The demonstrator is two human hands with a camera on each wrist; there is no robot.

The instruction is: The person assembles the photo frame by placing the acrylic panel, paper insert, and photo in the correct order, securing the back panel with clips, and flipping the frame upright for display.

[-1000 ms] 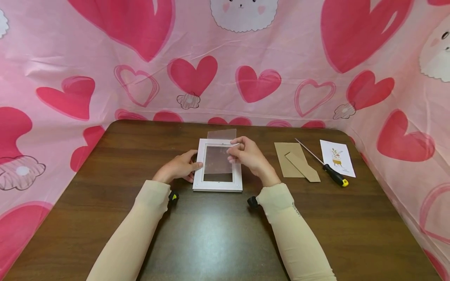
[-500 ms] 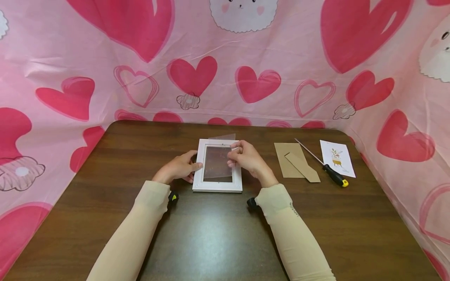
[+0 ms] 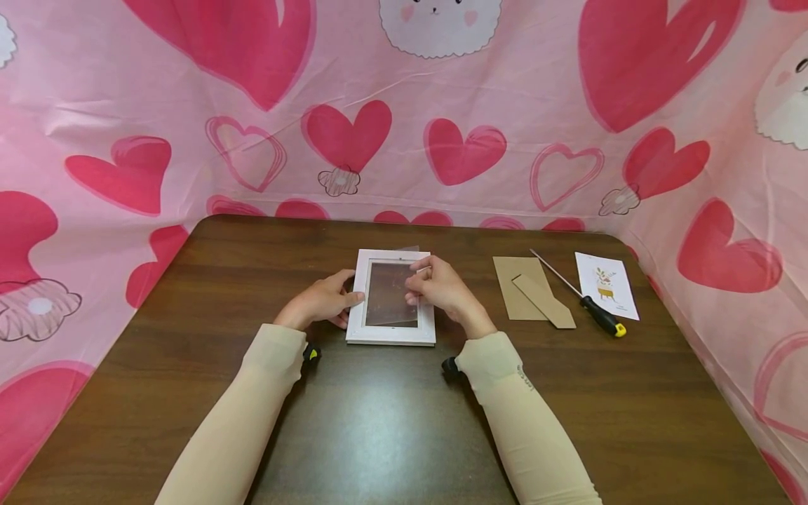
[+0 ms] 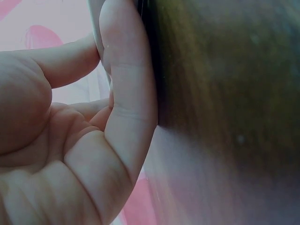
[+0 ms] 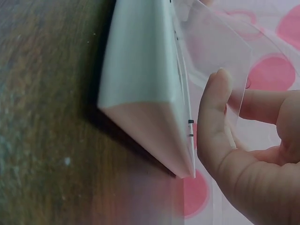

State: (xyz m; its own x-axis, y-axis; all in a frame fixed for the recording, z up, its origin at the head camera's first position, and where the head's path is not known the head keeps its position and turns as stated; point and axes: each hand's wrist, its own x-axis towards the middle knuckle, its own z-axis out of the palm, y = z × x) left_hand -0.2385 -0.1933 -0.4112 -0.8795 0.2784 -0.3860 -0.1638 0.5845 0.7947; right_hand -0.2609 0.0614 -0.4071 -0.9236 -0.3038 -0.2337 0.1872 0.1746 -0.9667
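A white picture frame lies on the brown table, its opening facing up. My left hand grips the frame's left side, thumb on top and fingers along the outer edge; the left wrist view shows the fingers close to the tabletop. Over the opening, my right hand pinches a clear plastic sheet by its right edge. Seen from the right wrist, the sheet stands slightly bowed between thumb and fingers, above the frame's face with small black tabs. Its far corner pokes past the frame's top rail.
To the right lie a brown backing board with an angled stand leg, a screwdriver with a black and yellow handle, and a white card with a plant print. A pink heart-patterned cloth hangs behind the table.
The clear sheet has come down toward me and lower over the frame's opening, so less of it sticks out beyond the top rail. My left hand and the frame stay put.
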